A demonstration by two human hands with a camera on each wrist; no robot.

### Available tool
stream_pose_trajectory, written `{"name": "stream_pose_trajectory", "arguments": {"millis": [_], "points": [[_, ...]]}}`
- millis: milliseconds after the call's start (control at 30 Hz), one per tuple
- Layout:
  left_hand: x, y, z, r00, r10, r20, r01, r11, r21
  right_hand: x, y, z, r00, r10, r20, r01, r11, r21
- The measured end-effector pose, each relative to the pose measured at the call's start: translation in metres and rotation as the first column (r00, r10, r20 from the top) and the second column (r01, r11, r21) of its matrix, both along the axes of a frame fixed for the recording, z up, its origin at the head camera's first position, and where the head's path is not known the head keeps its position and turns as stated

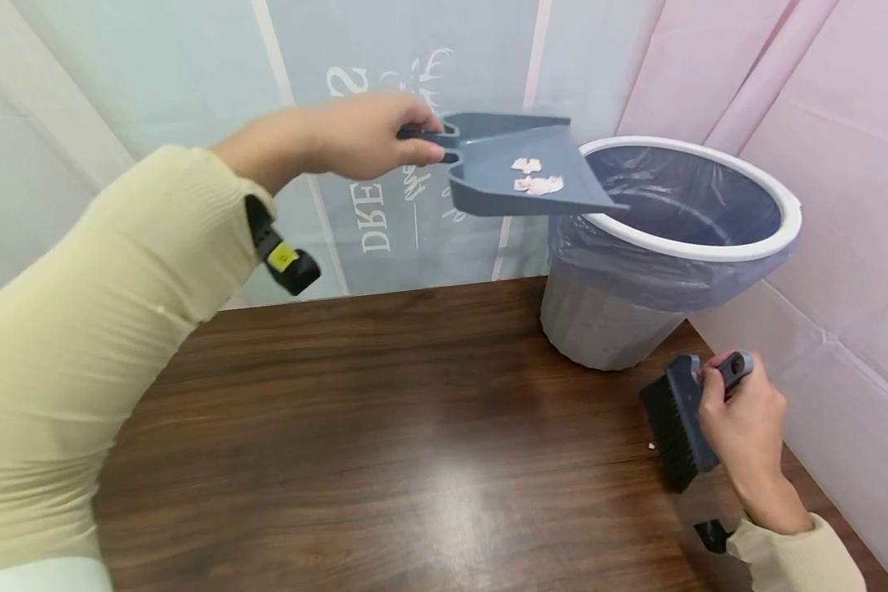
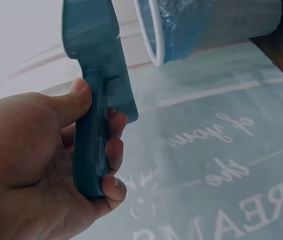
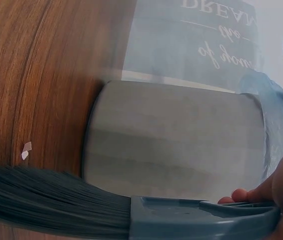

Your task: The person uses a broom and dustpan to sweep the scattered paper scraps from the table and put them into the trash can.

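My left hand (image 1: pixel 373 136) grips the handle of a blue-grey dustpan (image 1: pixel 481 177), raised well above the table. Torn bits of whitish paper (image 1: pixel 538 185) lie on its pan, whose front lip overlaps the rim of a lined trash bin (image 1: pixel 599 329) in the head view. In the left wrist view, curled fingers (image 2: pixel 114 155) wrap the dustpan handle. Low on the right, my right hand (image 1: pixel 747 419) holds a hand brush (image 1: pixel 691 411) by its handle, the dark bristles (image 3: pixel 56 200) pointing down to the table. A small white scrap (image 3: pixel 26 150) lies beside the bristles.
The wooden table (image 1: pixel 385 427) meets a pale blue printed curtain (image 1: pixel 407 230) at the back and a whitish-pink sheet wall (image 1: pixel 844 288) on the right. A translucent bag (image 1: pixel 681 279) lines the bin and folds over its white rim.
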State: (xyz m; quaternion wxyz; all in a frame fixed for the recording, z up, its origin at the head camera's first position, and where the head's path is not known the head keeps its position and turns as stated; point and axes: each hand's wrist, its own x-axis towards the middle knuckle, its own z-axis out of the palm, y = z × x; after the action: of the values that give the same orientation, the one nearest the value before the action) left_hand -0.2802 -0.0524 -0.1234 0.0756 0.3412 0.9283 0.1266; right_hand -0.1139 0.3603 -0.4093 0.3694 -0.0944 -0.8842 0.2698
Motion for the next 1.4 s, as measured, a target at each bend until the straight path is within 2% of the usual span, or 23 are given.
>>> {"name": "stream_pose_trajectory", "arguments": {"millis": [133,267,467,633,867,967,1033,1200,1400], "points": [[-0.01,0.027,0.008,1.0,0.013,-0.004,-0.013,1.0,-0.025,0.0,0.0,0.0,1.0,0.0,0.001,0.0,1.0,0.001],[-0.02,0.056,0.014,0.999,0.018,-0.039,-0.021,0.996,-0.09,-0.001,0.001,0.001,1.0,0.005,-0.006,-0.005,1.0,0.004],[-0.028,0.093,0.018,0.992,-0.034,-0.122,0.01,0.981,-0.193,-0.001,0.003,0.0,1.0,-0.001,-0.007,0.001,1.0,0.009],[-0.034,0.116,0.019,0.988,-0.031,-0.152,0.002,0.983,-0.186,-0.002,0.004,0.0,1.0,-0.006,-0.008,0.006,1.0,0.013],[-0.033,0.143,0.022,0.985,0.019,-0.17,-0.057,0.974,-0.221,-0.001,0.005,0.002,1.0,-0.009,-0.013,0.009,1.0,0.018],[-0.029,0.155,0.02,0.985,0.063,-0.161,-0.098,0.971,-0.216,-0.001,0.005,0.002,1.0,-0.01,-0.013,0.011,1.0,0.021],[-0.026,0.163,0.017,0.981,0.08,-0.18,-0.118,0.97,-0.212,0.0,0.006,0.003,1.0,-0.01,-0.016,0.01,1.0,0.02],[-0.023,0.184,0.01,0.951,0.087,-0.297,-0.157,0.962,-0.221,0.001,0.008,0.003,1.0,-0.018,-0.013,0.018,1.0,0.018],[-0.02,0.211,-0.003,0.88,0.07,-0.47,-0.207,0.947,-0.246,0.002,0.009,0.002,1.0,-0.018,-0.015,0.018,1.0,0.026]]}}
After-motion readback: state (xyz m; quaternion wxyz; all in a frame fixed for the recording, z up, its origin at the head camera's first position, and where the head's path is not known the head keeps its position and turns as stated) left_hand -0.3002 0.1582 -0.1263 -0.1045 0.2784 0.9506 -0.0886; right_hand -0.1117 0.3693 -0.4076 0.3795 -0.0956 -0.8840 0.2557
